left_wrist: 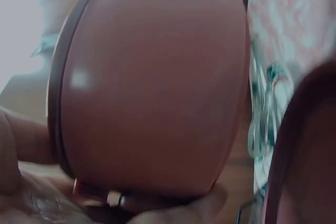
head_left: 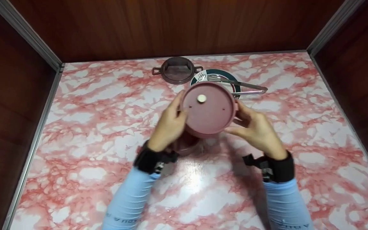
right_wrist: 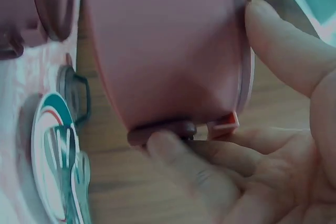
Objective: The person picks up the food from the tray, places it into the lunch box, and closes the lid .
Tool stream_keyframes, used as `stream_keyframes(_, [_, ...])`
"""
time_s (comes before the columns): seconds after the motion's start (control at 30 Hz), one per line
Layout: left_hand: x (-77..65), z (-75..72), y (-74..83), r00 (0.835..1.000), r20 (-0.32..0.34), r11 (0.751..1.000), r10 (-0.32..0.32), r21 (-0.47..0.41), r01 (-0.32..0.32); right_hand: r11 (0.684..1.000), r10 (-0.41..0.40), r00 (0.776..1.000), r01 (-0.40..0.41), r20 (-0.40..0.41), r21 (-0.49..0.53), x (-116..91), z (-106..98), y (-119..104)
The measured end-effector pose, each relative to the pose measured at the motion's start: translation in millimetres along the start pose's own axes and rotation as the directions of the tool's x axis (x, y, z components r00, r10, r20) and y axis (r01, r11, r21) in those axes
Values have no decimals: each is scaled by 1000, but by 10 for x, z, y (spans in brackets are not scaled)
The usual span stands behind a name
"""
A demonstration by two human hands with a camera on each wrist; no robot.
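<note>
A round pink lidded container [head_left: 208, 111] is held up off the table between both hands, its lid with a white button turned toward the head camera. My left hand [head_left: 168, 127] grips its left side, thumb by the lid's rim and fingers under the side. On the right side, the fingers of my right hand [head_left: 257, 131] curl about a small clasp or handle [right_wrist: 163, 132], with the thumb [right_wrist: 262, 11] at the lid's edge. Below and partly hidden by the container, a second pink vessel [head_left: 187, 143] stands on the table. Its dark rim [left_wrist: 286, 135] shows close by in the left wrist view.
Behind the container, a white plate with a green rim [head_left: 217, 72] bears a fork [right_wrist: 63, 148] and another metal utensil [right_wrist: 80, 182]. A dark two-handled pan or lid [head_left: 177, 70] lies to its left. Wooden walls [head_left: 184, 28] enclose the marbled table [head_left: 107, 127].
</note>
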State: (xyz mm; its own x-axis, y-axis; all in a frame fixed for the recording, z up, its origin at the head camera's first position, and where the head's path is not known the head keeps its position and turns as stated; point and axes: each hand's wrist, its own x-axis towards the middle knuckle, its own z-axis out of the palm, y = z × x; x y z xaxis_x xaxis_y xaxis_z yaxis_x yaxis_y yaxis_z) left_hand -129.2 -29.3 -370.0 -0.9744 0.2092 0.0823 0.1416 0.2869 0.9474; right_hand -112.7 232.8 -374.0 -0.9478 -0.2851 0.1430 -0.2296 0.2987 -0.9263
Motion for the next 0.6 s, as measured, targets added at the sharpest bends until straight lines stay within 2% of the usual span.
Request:
stream_keyframes(0.17, [-103, -311, -176, 999, -25, 999, 34, 25, -33, 995, -26, 999, 23, -29, -97, 128, 289, -67])
stream_keyframes(0.23, [-140, -417, -237, 999, -19, 998, 31, 61, -30, 992, -24, 999, 19, -38, -124, 158, 373, -77])
stream_keyframes(0.43, [-245, -650, -395, 997, 74, 993, -30, 119, 21, 993, 5, 1000, -7, -23, -115, 202, 511, -62])
stream_keyframes(0.6, [-301, -738, -488, 993, 122, 986, 7, 166, -27, 992, -4, 1000, 5, 9, -126, 221, 585, -28])
